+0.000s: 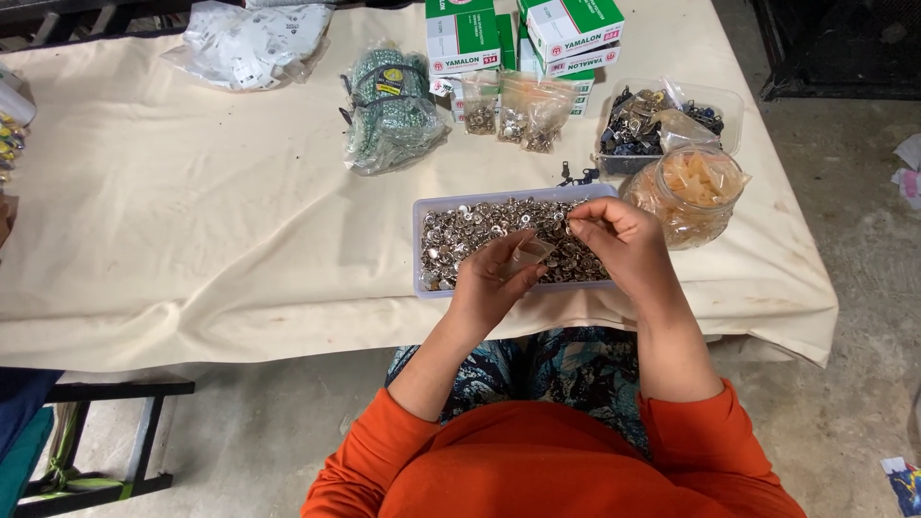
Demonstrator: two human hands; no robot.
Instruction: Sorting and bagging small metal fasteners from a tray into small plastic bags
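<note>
Orange sleeves [537, 460] sit closest; left hand [489, 283] pinches a small clear bag [530, 253]; right hand [619, 240] pinches a tiny snap over the tray [419, 251] of shiny snaps [480, 230].

A cream cloth [192, 240] covers the table; grey concrete floor [844, 192], perhaps a dark stool [106, 432] beside it.

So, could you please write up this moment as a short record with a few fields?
setting: table under a cream cloth
left hand: holds a small clear plastic bag over the tray
right hand: fingers pinched just above the bag, what they hold too small to tell
tray: shallow, clear, filled with silvery metal snap buttons
right of tray: bag of orange pieces
behind: green-and-white boxes, small bags of metal parts
</note>
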